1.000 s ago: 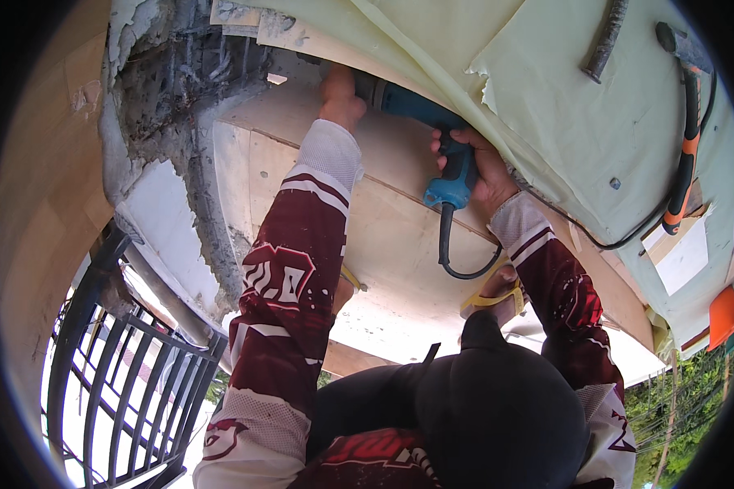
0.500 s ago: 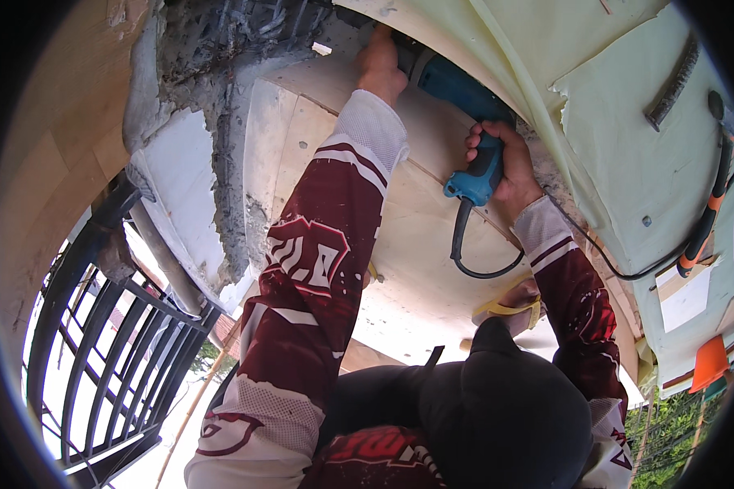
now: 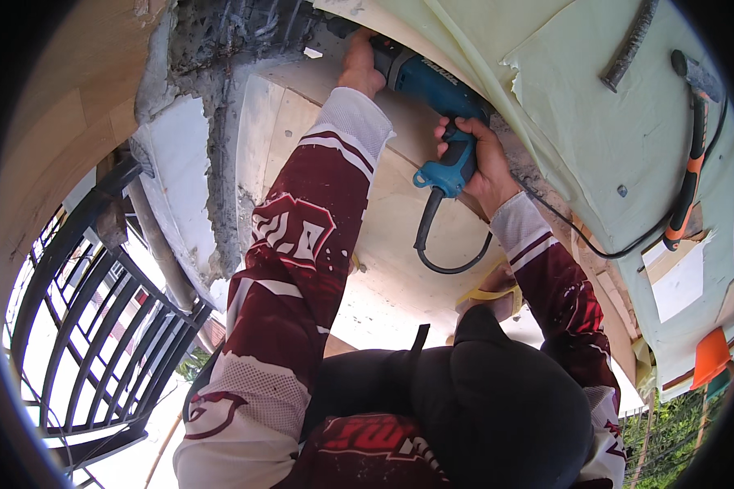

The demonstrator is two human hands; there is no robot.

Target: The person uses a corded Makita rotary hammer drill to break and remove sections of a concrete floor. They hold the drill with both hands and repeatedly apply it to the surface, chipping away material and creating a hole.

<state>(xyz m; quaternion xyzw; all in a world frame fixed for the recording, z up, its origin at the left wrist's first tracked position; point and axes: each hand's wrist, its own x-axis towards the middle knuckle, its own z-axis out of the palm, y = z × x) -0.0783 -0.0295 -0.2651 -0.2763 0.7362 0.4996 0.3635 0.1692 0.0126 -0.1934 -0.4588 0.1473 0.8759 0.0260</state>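
Note:
A teal and black corded demolition hammer (image 3: pixel 440 85) lies across the top of the view, its front end toward the upper left. My right hand (image 3: pixel 488 159) wraps round its rear handle, fingers closed near the trigger. My left hand (image 3: pixel 360 67) grips the front end of the tool; its fingertips are partly hidden. Close to the left hand, the broken grey concrete (image 3: pixel 245 33) has a rough, ragged face. The tool's tip cannot be made out. From the rear handle the black cord (image 3: pixel 422 228) loops down and runs off to the right.
On the pale green sheet (image 3: pixel 575 98) at right lie a hammer with an orange and black handle (image 3: pixel 687 191) and a dark metal rod (image 3: pixel 630 49). A black railing (image 3: pixel 98 326) stands at lower left. My sandalled foot (image 3: pixel 497 285) rests on the pale board (image 3: pixel 383 269).
The view has shifted a little, so most things sit slightly further left in the picture. More of the tool's body shows. Both hands keep their hold.

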